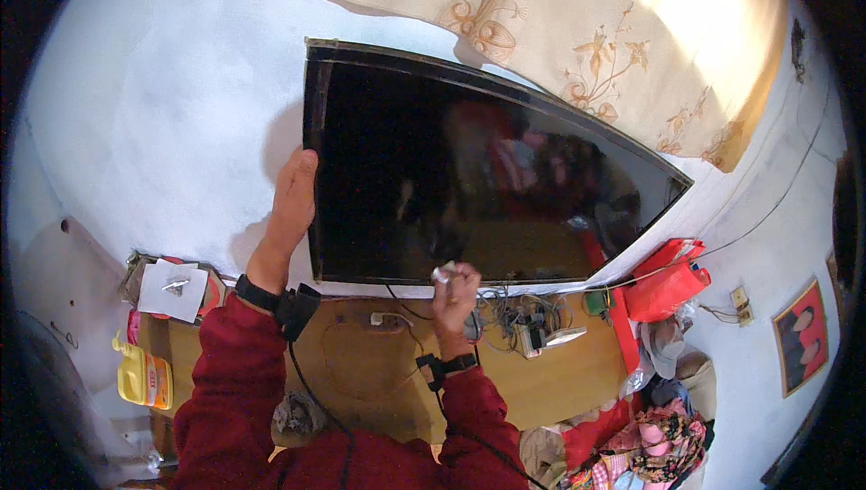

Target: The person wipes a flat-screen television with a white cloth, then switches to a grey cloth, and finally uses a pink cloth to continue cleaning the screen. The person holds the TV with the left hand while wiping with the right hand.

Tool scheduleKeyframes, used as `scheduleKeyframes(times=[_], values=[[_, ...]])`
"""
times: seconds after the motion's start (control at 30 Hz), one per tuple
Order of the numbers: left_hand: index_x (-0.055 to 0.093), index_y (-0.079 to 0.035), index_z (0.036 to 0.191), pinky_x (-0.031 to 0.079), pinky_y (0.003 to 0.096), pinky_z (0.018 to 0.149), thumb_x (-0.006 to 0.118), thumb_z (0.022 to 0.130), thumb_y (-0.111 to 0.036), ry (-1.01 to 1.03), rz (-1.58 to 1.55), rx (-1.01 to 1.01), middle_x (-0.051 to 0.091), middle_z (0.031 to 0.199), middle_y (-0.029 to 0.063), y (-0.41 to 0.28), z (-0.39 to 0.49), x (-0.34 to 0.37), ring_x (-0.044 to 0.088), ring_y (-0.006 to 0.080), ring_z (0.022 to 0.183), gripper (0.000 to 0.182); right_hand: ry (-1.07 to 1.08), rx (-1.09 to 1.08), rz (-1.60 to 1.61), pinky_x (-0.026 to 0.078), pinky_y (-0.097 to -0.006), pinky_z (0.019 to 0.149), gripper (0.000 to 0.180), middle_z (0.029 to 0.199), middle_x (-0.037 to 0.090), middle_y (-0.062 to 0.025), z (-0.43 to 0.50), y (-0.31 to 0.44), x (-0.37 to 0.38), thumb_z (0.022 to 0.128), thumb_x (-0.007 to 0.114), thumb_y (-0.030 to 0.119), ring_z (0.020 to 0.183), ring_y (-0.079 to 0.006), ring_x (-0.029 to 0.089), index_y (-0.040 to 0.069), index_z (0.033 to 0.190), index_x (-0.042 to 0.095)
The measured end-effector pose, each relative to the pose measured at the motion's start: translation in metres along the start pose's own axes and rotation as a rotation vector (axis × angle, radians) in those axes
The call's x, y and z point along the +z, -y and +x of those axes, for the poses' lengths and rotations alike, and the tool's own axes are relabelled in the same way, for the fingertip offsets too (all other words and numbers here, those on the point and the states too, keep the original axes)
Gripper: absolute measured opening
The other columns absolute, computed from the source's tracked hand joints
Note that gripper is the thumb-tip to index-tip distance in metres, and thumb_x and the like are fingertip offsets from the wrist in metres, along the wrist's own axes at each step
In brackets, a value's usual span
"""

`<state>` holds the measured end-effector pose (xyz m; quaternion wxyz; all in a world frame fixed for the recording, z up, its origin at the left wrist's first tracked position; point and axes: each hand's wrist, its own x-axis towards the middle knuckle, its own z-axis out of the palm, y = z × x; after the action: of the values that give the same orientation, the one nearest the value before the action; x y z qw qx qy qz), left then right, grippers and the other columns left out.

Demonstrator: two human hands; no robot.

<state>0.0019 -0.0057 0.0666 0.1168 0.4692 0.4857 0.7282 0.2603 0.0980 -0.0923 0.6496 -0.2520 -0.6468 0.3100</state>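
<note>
A flat-screen television (pixel 446 172) with a black frame stands tilted in my view against the pale wall. My left hand (pixel 295 185) grips its left edge, thumb toward the front and the other fingers mostly hidden. At the lower edge of the screen, my right hand (pixel 457 294) has its fingers closed on a small white wad (pixel 443 275), perhaps cloth or tissue. The dark screen reflects part of the room. Straps with black devices circle both my wrists. Below the television is a wooden tabletop (pixel 365 368).
Tangled cables (pixel 507 317) and a white box-like device (pixel 531 341) lie right of my right hand. A yellow jug (pixel 144 375) stands at left, near a white paper (pixel 172 287). A red bag (pixel 666 280) and piled clothes (pixel 656 442) are at right. A floral curtain (pixel 582 50) hangs above.
</note>
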Motion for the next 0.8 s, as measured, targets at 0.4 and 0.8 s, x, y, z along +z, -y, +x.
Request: scheduleKeyframes(times=[0.4,0.8], values=[[0.052,-0.003,0.095,0.034,0.0264,0.068,0.038,0.103,-0.047,-0.031,0.010,0.073,0.042,0.080,-0.0021,0.008,0.001,0.001,0.036,0.0098,0.077,0.048,0.026,-0.691,-0.436,0.049,-0.0424,0.083,0.032,0.101,0.066,-0.0128,0.067,0.057,0.035,0.071,0.060,-0.013,0.093,-0.0340,0.061,0.003,0.097,0.066],[0.056,0.000,0.105,0.036,0.0261,0.068,0.038,0.105,-0.040,-0.024,-0.014,0.085,0.044,0.081,-0.0015,0.005,0.001,0.002,0.038,0.0094,0.077,0.044,-0.045,-0.731,-0.223,0.052,-0.0371,0.082,0.029,0.097,0.063,-0.0160,0.098,0.089,0.035,0.072,0.067,-0.009,0.095,-0.0336,0.060,0.003,0.098,0.068]])
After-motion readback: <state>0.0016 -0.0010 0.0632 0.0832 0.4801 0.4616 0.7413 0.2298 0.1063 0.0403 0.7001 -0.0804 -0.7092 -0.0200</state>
